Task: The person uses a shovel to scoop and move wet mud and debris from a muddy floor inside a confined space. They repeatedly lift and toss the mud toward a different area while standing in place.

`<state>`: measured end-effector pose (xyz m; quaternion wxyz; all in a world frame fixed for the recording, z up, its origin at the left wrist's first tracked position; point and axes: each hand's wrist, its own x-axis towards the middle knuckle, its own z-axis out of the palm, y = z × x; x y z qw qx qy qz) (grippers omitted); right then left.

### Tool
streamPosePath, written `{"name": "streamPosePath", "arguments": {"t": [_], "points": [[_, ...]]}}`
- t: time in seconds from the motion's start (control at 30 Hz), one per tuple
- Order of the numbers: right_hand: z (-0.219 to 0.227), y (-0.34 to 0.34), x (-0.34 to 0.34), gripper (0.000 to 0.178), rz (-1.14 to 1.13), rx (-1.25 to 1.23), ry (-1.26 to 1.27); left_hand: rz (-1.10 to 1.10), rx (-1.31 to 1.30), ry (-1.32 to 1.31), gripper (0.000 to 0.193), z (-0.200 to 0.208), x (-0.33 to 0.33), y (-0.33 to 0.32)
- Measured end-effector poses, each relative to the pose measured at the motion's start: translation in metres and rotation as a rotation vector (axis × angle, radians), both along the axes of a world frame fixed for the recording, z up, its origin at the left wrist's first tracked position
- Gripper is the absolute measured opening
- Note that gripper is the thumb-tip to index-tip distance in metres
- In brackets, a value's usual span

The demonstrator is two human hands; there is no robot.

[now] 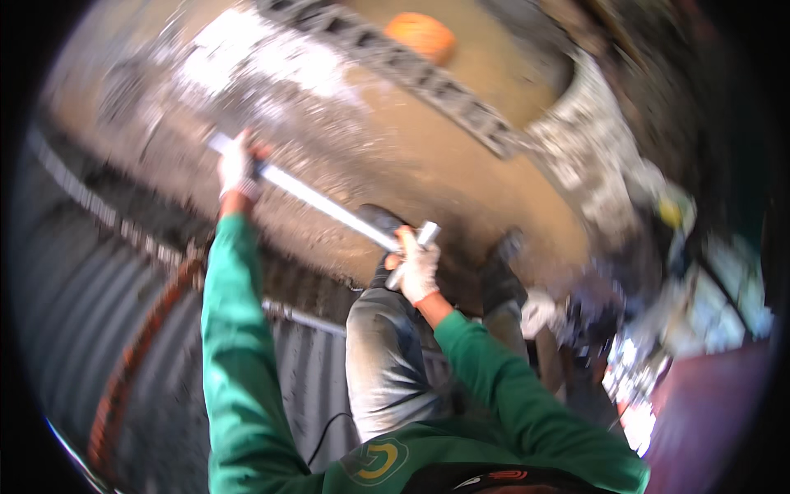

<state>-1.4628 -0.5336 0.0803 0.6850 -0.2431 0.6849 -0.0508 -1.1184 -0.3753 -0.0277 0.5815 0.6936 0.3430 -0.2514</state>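
Note:
A straight, pale metal pole with a short crosspiece at its near end (329, 206) slants from upper left down to the middle. My left hand (238, 167), in a whitish glove, is closed round its far part. Beyond that hand a short pale end of the pole sticks out, blurred. My right hand (416, 265), gloved too, grips the near end at the crosspiece, just above my knee. Below the pole lies wet, muddy brown ground (313, 132). My boots (383, 221) stand in it.
A row of grey hollow blocks (428, 82) crosses the muddy water. Behind it lies an orange rounded object (420, 37). Pale sacking (588, 123) borders the right side. Corrugated sheeting (148, 329) and a rusty curved bar (140, 362) stand at lower left.

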Motion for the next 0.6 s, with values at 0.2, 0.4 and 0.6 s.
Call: {"name": "streamPosePath", "arguments": {"t": [0.2,0.4,0.6], "points": [[0.132,-0.035,-0.097,0.021,0.141,0.017,-0.231,0.122,-0.187,0.1,0.034,0.139,-0.062,0.015],[0.297,-0.082,-0.242,0.041,0.47,-0.087,-0.067,-0.016,-0.241,0.171,0.029,0.234,-0.219,0.005],[0.375,-0.162,-0.374,0.039,0.42,0.025,-0.012,-0.216,-0.044,0.384,0.029,0.27,-0.341,-0.076]]}}
